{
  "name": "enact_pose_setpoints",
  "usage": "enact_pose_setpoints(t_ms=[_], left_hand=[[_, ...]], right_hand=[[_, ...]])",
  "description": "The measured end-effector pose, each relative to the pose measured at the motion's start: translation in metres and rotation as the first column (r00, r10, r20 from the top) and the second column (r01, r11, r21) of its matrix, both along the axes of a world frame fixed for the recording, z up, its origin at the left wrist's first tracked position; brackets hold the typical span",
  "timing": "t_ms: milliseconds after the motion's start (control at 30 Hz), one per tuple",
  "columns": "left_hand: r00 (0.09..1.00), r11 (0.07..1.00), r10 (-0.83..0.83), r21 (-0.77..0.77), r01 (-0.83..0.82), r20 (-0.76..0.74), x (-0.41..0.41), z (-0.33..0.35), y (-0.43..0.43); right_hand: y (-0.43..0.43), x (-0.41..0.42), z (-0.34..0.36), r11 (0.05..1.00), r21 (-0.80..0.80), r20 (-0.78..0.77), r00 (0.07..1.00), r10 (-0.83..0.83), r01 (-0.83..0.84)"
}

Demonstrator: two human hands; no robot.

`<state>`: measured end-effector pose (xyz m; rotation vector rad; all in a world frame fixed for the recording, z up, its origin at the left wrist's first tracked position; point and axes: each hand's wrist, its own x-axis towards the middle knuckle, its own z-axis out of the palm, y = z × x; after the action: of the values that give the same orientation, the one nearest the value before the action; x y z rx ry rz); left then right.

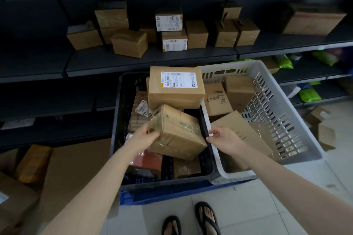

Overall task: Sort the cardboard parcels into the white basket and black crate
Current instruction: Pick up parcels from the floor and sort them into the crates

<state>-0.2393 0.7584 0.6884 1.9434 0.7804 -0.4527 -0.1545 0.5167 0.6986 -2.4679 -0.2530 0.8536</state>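
Note:
A black crate and a white basket stand side by side on a blue base, both holding cardboard parcels. My left hand grips the left end of a taped, tilted parcel inside the crate. Behind that one, a larger parcel with a white label leans on the crate's back. My right hand rests on the rims where crate and basket meet, fingers curled over the edge. In the basket lie a parcel with handwriting and flat brown ones.
A dark shelf behind the containers carries several small cardboard boxes. Green bags fill lower shelves at right. Boxes lie on the floor at left and right. My sandalled feet stand on white tiles.

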Motion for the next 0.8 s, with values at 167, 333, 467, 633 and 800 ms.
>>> enact_pose_setpoints(t_ms=[167, 333, 467, 633, 800], left_hand=[[0.996, 0.934, -0.083, 0.351, 0.066, 0.036, 0.005, 0.011, -0.039], [0.931, 0.898, -0.117, 0.437, -0.050, 0.346, 0.062, 0.058, -0.065], [0.905, 0.929, -0.231, 0.358, 0.095, 0.358, 0.129, 0.078, -0.144], [0.861, 0.901, -0.373, 0.356, 0.248, 0.346, 0.202, 0.076, -0.288], [0.811, 0.863, -0.488, 0.320, 0.391, 0.323, 0.261, 0.068, -0.440]], right_hand=[[-0.039, -0.011, 0.004, 0.997, -0.073, 0.017, 1.000, 0.005, -0.004], [-0.105, 0.012, 0.015, 0.983, -0.106, 0.023, 0.989, -0.146, 0.148], [-0.175, 0.033, 0.029, 0.981, -0.058, 0.084, 0.980, -0.181, 0.187], [-0.291, 0.075, 0.038, 0.989, -0.077, 0.168, 0.980, -0.108, 0.122], [-0.430, 0.126, 0.047, 0.986, -0.024, 0.221, 0.963, -0.157, 0.166]])
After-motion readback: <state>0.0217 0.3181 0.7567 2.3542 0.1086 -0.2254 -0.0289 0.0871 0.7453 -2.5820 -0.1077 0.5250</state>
